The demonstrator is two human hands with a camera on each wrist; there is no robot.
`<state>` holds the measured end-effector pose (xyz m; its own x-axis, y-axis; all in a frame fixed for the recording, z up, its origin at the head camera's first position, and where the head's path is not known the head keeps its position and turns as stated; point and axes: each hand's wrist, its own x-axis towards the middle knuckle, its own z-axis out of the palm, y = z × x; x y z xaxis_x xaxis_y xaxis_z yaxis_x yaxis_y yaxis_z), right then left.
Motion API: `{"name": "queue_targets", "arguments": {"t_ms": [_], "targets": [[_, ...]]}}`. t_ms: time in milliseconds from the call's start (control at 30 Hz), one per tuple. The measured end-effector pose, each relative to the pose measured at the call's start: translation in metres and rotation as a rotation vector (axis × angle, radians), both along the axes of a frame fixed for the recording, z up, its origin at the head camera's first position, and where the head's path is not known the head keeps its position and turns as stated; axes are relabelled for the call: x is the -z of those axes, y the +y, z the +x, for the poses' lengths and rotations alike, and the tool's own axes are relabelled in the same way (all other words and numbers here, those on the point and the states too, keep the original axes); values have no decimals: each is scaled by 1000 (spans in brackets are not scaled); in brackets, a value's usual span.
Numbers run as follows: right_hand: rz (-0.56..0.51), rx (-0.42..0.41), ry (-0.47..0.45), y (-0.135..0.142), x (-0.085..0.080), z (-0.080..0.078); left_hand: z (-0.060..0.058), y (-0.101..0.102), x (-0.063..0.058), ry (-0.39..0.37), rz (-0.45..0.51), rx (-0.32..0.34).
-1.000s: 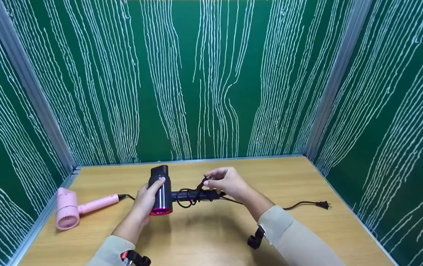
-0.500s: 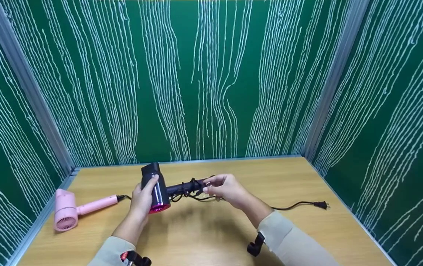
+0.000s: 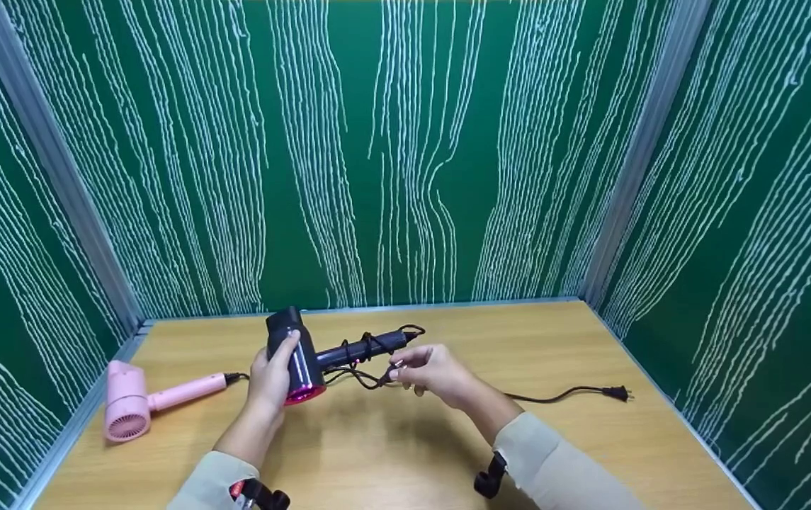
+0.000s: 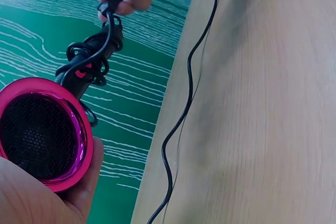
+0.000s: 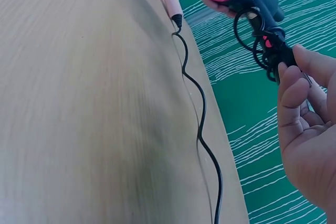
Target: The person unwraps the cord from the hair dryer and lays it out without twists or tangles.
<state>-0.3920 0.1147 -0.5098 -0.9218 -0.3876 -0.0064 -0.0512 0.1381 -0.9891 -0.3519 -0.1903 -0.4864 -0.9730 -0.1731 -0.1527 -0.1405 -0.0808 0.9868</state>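
Your left hand [image 3: 270, 382] grips the glossy black, magenta-rimmed hair dryer [image 3: 301, 368]; your right hand [image 3: 440, 375] pinches its black plug [image 4: 109, 4].

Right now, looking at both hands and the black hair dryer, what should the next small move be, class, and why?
Probably, the right hand should pass the plug once around the handle to loosen the cord: that hand pinches the plug, turns of cord wrap the handle, and the left hand holds the hair dryer.

No text can be read (the red patch [image 3: 237, 489] at the left sleeve [image 3: 208, 482] is too small).
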Motion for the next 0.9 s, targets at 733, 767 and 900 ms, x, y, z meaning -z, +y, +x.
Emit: {"name": "queue_targets", "arguments": {"t_ms": [733,767,900], "targets": [[-14,18,-28,6,20,-6,5,4,-10,20,102,132],[-21,21,-32,6,20,-6,5,4,-10,17,102,142],[-7,42,-51,9,22,-7,8,3,-10,5,107,183]]}}
